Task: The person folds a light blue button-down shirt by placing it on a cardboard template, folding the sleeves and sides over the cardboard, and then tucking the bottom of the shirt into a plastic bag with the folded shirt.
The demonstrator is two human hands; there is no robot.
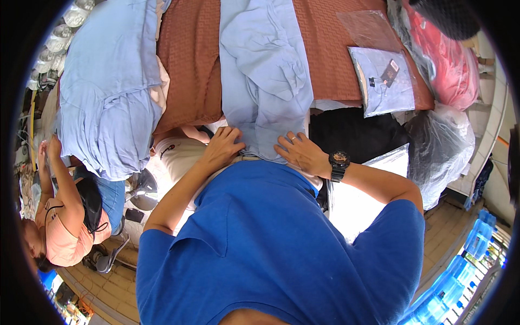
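Seeing the left hand [221,149] curled, right hand [304,155] half-spread on the long light-blue garment [264,59], pinch unclear, I judge uneven tugging could skew it.

The single head-mounted view faces steeply down over the wearer's blue shirt [276,233], near the left hand [221,149] and right hand [304,155]. Its fisheye field spans the brown-covered worktop [189,59] beyond.

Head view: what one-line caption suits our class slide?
Left hand and right hand on the near end of a blue cloth laid over a brown cover, a bagged shirt to the right.
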